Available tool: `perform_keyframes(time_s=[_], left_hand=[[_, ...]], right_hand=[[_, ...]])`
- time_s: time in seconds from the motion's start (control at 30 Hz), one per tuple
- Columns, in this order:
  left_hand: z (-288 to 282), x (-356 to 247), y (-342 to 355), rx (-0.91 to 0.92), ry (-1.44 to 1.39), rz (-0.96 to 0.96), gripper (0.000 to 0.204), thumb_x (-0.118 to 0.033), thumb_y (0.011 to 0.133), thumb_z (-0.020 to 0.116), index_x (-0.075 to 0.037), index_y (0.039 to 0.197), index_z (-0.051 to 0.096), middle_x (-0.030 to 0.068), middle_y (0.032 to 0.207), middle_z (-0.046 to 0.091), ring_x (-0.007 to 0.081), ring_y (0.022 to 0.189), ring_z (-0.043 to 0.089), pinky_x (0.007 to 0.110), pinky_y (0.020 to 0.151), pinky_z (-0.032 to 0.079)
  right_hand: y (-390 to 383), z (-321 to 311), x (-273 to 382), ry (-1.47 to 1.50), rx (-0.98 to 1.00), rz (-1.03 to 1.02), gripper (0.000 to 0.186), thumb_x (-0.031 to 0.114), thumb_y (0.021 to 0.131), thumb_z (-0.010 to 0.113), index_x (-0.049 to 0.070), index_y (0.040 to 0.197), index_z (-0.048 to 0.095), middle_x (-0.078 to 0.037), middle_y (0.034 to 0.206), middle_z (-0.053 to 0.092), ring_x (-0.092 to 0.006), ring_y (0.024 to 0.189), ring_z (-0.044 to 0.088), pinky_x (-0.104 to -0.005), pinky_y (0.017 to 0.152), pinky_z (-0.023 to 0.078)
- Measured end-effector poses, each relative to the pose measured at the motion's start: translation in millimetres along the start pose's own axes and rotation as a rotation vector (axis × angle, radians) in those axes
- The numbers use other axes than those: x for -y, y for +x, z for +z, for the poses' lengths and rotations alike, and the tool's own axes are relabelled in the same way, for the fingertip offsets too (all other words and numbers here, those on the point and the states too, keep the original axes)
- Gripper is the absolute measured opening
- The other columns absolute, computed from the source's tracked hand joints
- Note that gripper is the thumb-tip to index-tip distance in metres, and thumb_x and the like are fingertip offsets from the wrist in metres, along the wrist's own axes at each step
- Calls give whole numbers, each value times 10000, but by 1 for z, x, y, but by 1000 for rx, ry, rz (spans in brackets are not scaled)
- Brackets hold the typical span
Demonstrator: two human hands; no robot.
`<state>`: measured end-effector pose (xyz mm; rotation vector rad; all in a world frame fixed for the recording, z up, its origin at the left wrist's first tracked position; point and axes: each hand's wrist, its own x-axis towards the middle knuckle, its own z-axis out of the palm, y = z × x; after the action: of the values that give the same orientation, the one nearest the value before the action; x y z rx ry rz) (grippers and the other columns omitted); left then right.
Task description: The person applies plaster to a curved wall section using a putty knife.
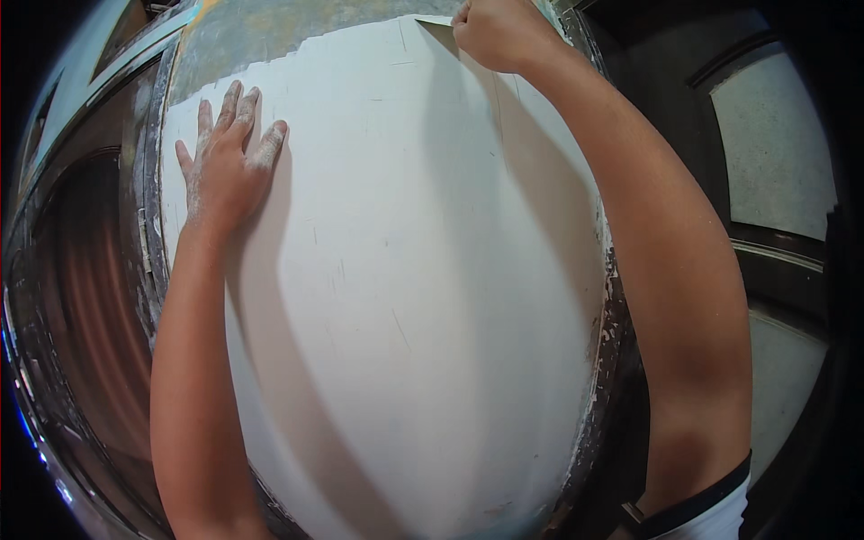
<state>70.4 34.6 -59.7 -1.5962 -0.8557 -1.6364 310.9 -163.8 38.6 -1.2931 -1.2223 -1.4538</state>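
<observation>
Left hand (pixel 225 166) dusted white, fingers spread on a white-coated wall panel (pixel 387 243), right hand (pixel 504 34) with fingers curled, pinching a thin, dark flat scraper (pixel 438 34) at the panel's top, near the coat's ragged edge, bare grey surface (pixel 261 36) above.
</observation>
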Motion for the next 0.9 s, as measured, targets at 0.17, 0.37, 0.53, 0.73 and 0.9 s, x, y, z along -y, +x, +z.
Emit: perform_keyframes(time_s=[0.17, 0.37, 0.53, 0.73, 0.9], left_hand=[[4, -13, -4, -17, 11, 14, 698, -562, 1001, 524, -183, 1578, 427, 12, 1690, 304, 304, 1584, 173, 625, 1247, 45], [17, -9, -16, -121, 52, 70, 696, -571, 1003, 518, -190, 1578, 427, 7, 1683, 319, 271, 1578, 201, 597, 1257, 54], [18, -6, -18, -136, 52, 73, 692, -577, 1003, 508, -195, 1576, 430, 3, 1677, 330, 263, 1575, 211, 584, 1262, 63], [20, -7, -16, -157, 54, 93, 680, -576, 1004, 504, -209, 1573, 435, -2, 1674, 335, 256, 1573, 216, 578, 1264, 73], [20, -7, -17, -156, 37, 97, 674, -572, 1007, 502, -204, 1568, 443, -1, 1673, 338, 259, 1572, 219, 576, 1264, 75]], right_hand=[[-10, 13, 3, 20, -45, 76, 269, 38, 854, 557, -125, 974, 735, -389, 1062, 675, -514, 1058, 676, -529, 930, 537], [-6, 6, 10, 4, -19, 89, 280, 27, 864, 549, -130, 1013, 726, -378, 1095, 677, -495, 1093, 672, -517, 944, 535], [-9, 0, 21, 47, 41, 189, 265, 26, 848, 549, -122, 959, 739, -380, 1030, 685, -475, 1059, 694, -487, 903, 551], [-2, 5, 15, -37, 31, 56, 256, 44, 840, 588, -113, 969, 743, -372, 1025, 688, -470, 1042, 699, -485, 899, 551], [-2, -4, 19, -66, 42, 39, 253, 63, 824, 608, -107, 954, 744, -357, 1039, 694, -474, 1043, 695, -491, 911, 547]])
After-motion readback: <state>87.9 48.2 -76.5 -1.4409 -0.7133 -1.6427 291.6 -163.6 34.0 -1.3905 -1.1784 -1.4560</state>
